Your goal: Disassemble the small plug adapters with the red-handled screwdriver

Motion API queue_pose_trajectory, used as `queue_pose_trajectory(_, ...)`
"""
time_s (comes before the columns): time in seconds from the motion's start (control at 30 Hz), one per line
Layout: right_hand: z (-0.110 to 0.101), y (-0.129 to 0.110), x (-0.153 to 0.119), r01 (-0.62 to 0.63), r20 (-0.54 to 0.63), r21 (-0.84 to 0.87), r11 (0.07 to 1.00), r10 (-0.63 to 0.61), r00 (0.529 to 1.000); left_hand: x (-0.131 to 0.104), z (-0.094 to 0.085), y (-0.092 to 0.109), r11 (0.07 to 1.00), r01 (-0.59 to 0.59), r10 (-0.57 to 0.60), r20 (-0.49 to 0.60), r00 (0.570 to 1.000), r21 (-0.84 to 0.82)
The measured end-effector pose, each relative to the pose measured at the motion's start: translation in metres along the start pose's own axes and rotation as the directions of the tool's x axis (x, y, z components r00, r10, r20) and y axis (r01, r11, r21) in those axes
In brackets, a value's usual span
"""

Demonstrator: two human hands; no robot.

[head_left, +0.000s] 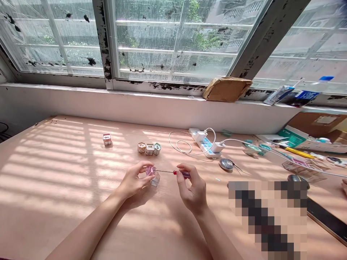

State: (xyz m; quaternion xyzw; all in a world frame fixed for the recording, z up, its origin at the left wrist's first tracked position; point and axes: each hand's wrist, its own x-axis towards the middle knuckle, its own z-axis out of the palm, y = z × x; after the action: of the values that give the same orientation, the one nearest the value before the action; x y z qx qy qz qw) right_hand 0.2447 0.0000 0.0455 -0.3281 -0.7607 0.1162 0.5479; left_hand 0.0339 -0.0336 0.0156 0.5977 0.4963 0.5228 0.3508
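Observation:
My left hand (135,180) pinches a small pink part (150,170), which looks like the top of a pencil sharpener. Its clear faceted container (155,179) sits just below, close to the tabletop; I cannot tell whether the two are joined. My right hand (191,187) is closed around the red handle of a screwdriver (177,173). The thin shaft points left, and its tip reaches the pink part. Farther back stand three similar small sharpeners (150,148) in a row, with brown, pale and green tops. A red-topped one (107,139) stands apart to the left.
A power strip (206,144) with white plugs and looping cables lies toward the wall. To its right are a round silver object (226,164), green-rimmed cups (252,149), a yellow cutter (299,152) and an open cardboard box (320,122). A black phone-like slab (328,220) lies at right, beside a pixelated patch.

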Motion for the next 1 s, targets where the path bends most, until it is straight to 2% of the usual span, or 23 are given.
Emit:
queue_pose_trajectory(0.27, 0.0002, 0.0021, -0.0001, -0.061, -0.006, -0.039, 0.997, 0.061, 0.998, 0.0002, 0.002, -0.0028, 1.0, 0.0, 0.001, 0.009, 1.0, -0.021)
queue_pose_trajectory(0.5, -0.0014, -0.0006, -0.001, -0.004, -0.003, -0.028, 1.0, 0.004, 1.0, -0.0003, 0.0016, -0.006, 1.0, -0.026, 0.026, 0.01, 1.0, 0.0)
queue_pose_trajectory(0.67, -0.0028, 0.0001, -0.0035, -0.089, -0.018, -0.042, 0.995, 0.089, 0.996, -0.0016, 0.0008, -0.004, 1.0, -0.025, 0.025, 0.015, 1.0, 0.015)
queue_pose_trajectory(0.9, -0.002, 0.0025, -0.0033, -0.006, -0.026, 0.051, 0.999, 0.007, 1.0, -0.0024, 0.0002, -0.0014, 1.0, -0.025, 0.025, 0.038, 0.999, 0.014)
queue_pose_trajectory(1.0, -0.0022, 0.0051, -0.0043, -0.027, -0.013, 0.04, 0.999, 0.028, 1.0, -0.0026, -0.0004, -0.0011, 0.999, -0.023, 0.021, 0.046, 0.999, 0.043)
